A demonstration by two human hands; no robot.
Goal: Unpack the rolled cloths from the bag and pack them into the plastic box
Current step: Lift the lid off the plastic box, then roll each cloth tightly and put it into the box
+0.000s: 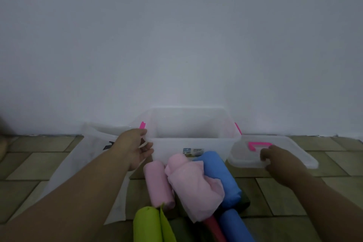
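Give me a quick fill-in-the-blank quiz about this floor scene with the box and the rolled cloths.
1. The right hand grips the clear ____ lying beside the box.
2. Its carrying handle is coloured ____.
3. The rolled cloth at the bottom left of the pile is ____.
4. The white bag lies flat on the floor under the ____ arm.

Missing words: lid; pink; green; left.
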